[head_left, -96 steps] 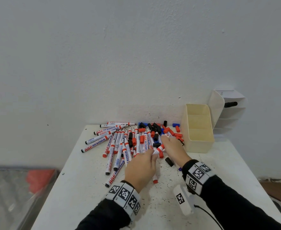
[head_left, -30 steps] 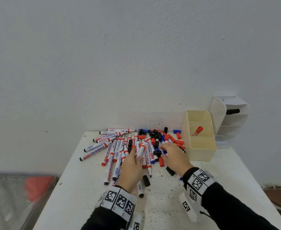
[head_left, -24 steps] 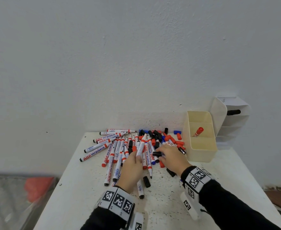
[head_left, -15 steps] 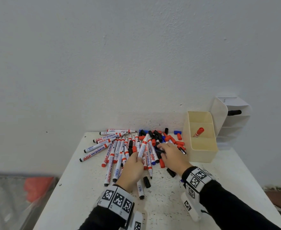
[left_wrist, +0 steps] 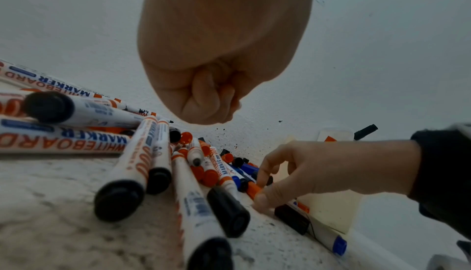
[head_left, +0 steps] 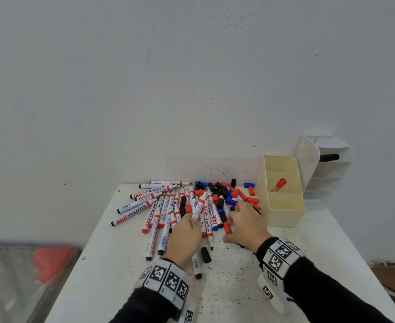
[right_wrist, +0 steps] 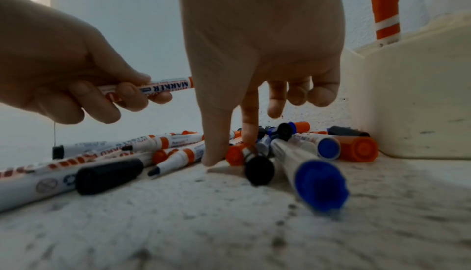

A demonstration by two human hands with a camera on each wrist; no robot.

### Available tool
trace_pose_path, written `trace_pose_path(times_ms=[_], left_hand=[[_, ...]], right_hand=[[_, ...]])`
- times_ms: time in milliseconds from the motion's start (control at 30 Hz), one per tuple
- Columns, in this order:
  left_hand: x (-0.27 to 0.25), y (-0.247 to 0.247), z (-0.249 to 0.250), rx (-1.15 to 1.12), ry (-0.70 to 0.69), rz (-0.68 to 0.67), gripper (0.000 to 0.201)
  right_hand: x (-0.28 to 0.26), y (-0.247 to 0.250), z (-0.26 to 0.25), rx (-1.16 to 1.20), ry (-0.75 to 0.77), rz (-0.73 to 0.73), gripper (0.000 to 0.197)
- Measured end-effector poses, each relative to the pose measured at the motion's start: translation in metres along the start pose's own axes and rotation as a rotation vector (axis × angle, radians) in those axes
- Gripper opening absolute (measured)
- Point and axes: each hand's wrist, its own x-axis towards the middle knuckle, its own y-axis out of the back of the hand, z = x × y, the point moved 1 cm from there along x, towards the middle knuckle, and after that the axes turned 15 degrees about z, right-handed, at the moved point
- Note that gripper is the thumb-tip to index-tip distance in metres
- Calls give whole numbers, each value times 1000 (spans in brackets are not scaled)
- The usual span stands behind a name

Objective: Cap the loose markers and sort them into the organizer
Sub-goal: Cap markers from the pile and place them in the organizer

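Left hand (right_wrist: 63,76) grips marker (right_wrist: 163,87); right hand (right_wrist: 257,56) pinches red cap (right_wrist: 235,154).

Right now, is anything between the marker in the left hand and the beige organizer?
Yes. The right hand reaches into the pile between the held marker and the organizer, where it pinches a red cap. Above the pile nothing visible blocks.
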Motion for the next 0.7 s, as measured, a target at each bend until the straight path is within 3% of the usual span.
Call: trace_pose_path(times_ms=[67, 200, 333, 467, 600, 700], left_hand=[[-1, 0, -1, 9, -5, -3, 22], [-2, 2, -6, -20, 10, -7, 24], [-5, 7, -6, 47, -46, 1, 31], [-8, 11, -2, 181, -111, 5, 33], [-11, 14, 0, 234, -136, 26, 36], [-13, 16, 0, 228, -134, 53, 36]], right_hand=[[0, -1, -1, -2, 0, 6, 44], [-3, 3, -2, 72, -29, 63, 25], [-5, 10, 0, 488, -178, 192, 5], [-2, 16, -1, 728, -172, 261, 27], [-5, 21, -5, 930, -275, 377, 11], [-2, 21, -7, 861, -220, 278, 19]])
